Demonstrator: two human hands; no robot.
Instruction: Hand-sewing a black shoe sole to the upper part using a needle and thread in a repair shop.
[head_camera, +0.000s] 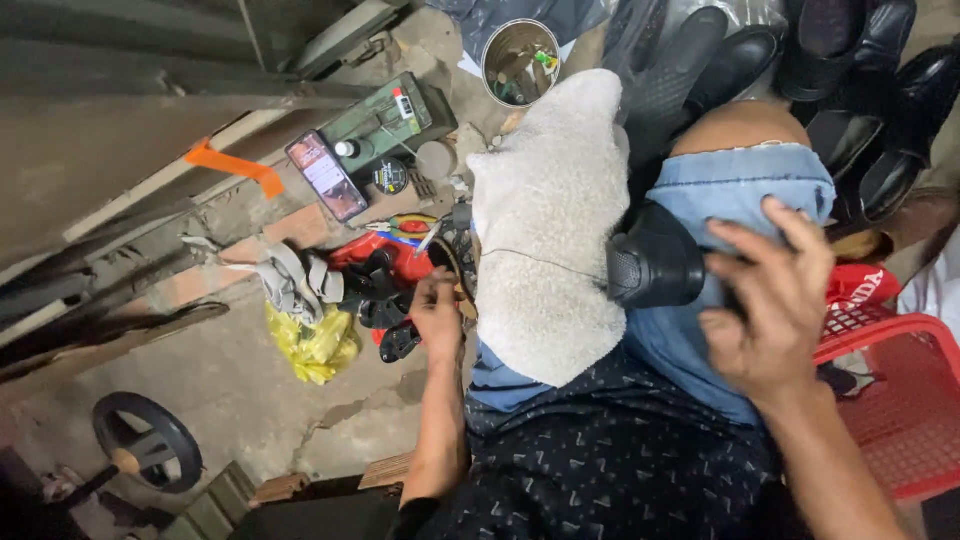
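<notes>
Right hand (775, 310) grips black shoe (655, 262) steady on lap beside white cloth (550, 230); left hand (437, 318), w/ fingers curled, grip unclear, reaches left of cloth

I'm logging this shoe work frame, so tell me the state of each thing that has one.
black shoe: lying on the lap, right hand resting over it
left hand: reaching down to the clutter
white cloth: draped over the knee
phone: screen lit
tin can: open, upright
</notes>
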